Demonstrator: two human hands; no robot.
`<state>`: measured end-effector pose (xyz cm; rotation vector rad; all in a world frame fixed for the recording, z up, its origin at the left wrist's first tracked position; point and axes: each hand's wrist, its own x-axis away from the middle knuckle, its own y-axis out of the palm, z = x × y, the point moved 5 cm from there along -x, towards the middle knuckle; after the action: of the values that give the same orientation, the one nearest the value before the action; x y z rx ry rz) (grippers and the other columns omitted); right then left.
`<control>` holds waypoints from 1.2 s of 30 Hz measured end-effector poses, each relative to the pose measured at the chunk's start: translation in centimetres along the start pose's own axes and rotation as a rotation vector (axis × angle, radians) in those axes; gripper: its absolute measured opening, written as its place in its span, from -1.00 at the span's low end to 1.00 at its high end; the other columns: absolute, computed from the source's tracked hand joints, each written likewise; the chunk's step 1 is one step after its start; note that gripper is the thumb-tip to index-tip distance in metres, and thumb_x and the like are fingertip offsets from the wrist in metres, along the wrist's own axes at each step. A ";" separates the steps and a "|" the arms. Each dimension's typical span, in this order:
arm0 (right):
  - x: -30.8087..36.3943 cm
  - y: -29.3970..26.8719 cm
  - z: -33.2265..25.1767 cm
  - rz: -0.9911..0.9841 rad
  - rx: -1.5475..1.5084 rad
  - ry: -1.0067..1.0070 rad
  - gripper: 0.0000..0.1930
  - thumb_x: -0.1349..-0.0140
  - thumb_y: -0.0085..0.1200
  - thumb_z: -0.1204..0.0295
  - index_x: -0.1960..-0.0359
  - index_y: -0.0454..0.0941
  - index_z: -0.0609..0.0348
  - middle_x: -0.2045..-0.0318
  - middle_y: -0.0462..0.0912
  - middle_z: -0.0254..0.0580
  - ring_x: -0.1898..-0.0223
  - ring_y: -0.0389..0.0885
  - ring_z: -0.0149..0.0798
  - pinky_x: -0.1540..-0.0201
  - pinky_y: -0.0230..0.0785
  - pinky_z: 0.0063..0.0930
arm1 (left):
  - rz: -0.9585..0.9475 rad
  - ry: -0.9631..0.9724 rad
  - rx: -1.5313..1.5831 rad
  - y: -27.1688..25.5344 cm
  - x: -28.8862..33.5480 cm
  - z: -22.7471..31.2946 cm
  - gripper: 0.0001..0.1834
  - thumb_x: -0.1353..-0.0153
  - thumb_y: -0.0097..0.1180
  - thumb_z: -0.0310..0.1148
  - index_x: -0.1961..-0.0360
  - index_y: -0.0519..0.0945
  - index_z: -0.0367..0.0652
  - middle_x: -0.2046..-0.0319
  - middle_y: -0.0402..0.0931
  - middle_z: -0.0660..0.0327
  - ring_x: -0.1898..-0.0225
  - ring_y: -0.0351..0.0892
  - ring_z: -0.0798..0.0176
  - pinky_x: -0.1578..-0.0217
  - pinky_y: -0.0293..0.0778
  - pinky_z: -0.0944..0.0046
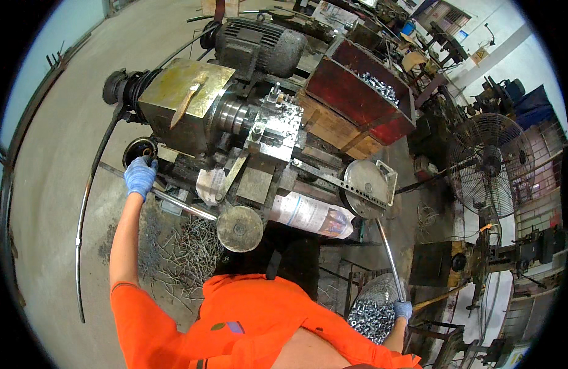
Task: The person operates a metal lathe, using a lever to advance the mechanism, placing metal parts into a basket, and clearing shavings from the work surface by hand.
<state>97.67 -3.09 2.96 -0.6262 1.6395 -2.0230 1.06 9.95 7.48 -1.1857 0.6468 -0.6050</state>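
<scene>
My left hand [140, 178], in a blue glove, is at the near rim of a small dark round cup [135, 147] beside the machine's headstock. Its fingers are curled at the rim, and what they hold, if anything, is hidden. My right hand [403, 310], gloved the same, is closed round the lower end of a long shiny metal lever [388, 252]. That lever slopes down from a round metal disc [365, 184]. Between the hands stands a lathe-like machine with a bright chuck [233, 117] and a metal tool block [278, 129]. Another shiny bar [185, 206] runs below my left hand.
A basket of small metal parts [370, 317] sits by my right hand. Behind the machine is a red bin [357, 92] with more parts. A brush [184, 106] lies on the headstock cover. Metal shavings [188, 255] litter the floor; a large fan [492, 163] stands right.
</scene>
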 end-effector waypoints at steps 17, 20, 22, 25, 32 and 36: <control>0.8 0.0 -0.2 0.034 -0.105 -0.073 -0.61 0.10 0.08 0.20 0.38 0.60 0.32 0.29 0.57 0.28 0.16 0.57 0.13 0.09 0.42 -0.17 | -0.072 -0.023 0.029 -0.3 0.1 0.0 -0.60 -0.07 0.10 -0.03 0.21 0.62 -0.09 0.23 0.58 0.04 0.16 0.54 0.00 0.13 0.43 0.10; 0.3 0.5 0.6 0.016 -0.041 -0.028 -0.62 0.10 0.09 0.20 0.37 0.60 0.31 0.28 0.58 0.26 0.17 0.58 0.10 0.08 0.42 -0.16 | 0.041 0.015 0.031 1.5 -0.6 -0.8 -0.63 -0.07 0.10 -0.04 0.26 0.64 -0.08 0.29 0.59 0.03 0.21 0.56 -0.02 0.16 0.45 0.08; 0.3 0.4 0.3 0.021 -0.047 -0.069 -0.62 0.12 0.11 0.22 0.38 0.60 0.33 0.29 0.59 0.24 0.18 0.59 0.10 0.11 0.44 -0.16 | -0.005 -0.012 0.037 0.2 -0.1 -0.1 -0.61 -0.07 0.09 -0.02 0.25 0.64 -0.10 0.29 0.58 0.00 0.21 0.56 -0.04 0.15 0.45 0.08; -2.0 3.5 2.8 -0.034 -0.079 -0.109 -0.47 0.21 0.25 0.08 0.27 0.58 0.28 0.21 0.57 0.20 0.13 0.55 0.10 0.09 0.41 -0.15 | 0.007 0.019 0.023 0.4 -0.2 0.2 -0.62 -0.07 0.10 -0.03 0.26 0.65 -0.09 0.28 0.58 0.00 0.21 0.56 -0.05 0.17 0.45 0.07; -2.1 4.4 2.0 -0.064 -0.024 -0.176 -0.53 0.05 0.11 0.13 0.20 0.57 0.26 0.16 0.56 0.17 0.10 0.53 0.12 0.03 0.38 -0.15 | -0.037 -0.019 0.022 -0.6 0.1 0.2 -0.63 -0.07 0.10 -0.05 0.25 0.65 -0.08 0.26 0.59 0.05 0.21 0.58 -0.01 0.18 0.47 0.11; 0.9 0.2 0.0 -0.104 -0.059 -0.028 -0.48 0.09 0.15 0.06 0.24 0.58 0.28 0.18 0.57 0.18 0.12 0.54 0.16 0.04 0.39 -0.13 | -0.020 0.011 0.017 -0.5 0.2 0.3 -0.63 -0.06 0.11 -0.04 0.24 0.65 -0.07 0.27 0.59 0.06 0.21 0.58 0.00 0.17 0.46 0.12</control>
<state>96.95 -3.68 2.79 -0.7722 1.6875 -2.0347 1.38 9.81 8.02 -1.1750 0.6387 -0.6335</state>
